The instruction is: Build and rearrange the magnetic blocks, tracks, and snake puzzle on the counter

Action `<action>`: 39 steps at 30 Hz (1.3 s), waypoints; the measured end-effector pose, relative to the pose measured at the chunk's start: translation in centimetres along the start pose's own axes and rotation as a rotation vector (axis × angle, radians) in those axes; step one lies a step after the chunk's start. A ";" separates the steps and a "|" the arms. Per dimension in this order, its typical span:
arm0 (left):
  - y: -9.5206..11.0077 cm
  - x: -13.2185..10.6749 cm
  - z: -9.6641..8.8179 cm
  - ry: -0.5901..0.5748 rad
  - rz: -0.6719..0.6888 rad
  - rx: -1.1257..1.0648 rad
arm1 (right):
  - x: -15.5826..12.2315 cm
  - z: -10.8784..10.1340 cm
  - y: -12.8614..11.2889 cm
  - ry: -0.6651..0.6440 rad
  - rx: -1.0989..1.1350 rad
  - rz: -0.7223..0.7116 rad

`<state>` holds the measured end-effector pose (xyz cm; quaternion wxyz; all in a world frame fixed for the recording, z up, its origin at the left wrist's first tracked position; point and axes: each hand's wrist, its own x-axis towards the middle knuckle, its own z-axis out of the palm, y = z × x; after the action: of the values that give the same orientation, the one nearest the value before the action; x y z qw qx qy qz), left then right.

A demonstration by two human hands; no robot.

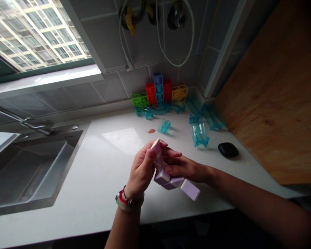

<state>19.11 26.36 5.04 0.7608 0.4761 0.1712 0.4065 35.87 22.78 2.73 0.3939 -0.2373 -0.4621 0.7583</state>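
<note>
Lilac twist puzzle [171, 181] over counter [93, 173], L hand [142, 169] gripping top; R hand [186, 168] gripping mid

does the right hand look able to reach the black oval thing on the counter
Probably yes: bare counter lies between the right hand and the black oval thing, though that hand is busy gripping the purple toy.

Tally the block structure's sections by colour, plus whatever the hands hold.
Green section: 1
Red sections: 2
Blue section: 1
Yellow section: 1
Purple folding toy, in left hand and right hand: 1
Total: 6
</note>
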 end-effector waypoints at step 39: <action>-1.4 0.9 -1.0 0.207 -0.086 0.448 | 0.5 -1.5 -0.6 0.500 -0.470 -0.151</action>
<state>19.58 27.34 3.48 0.6312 0.5811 0.3542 0.3721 36.88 24.16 2.58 0.4845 -0.4650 -0.5296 0.5182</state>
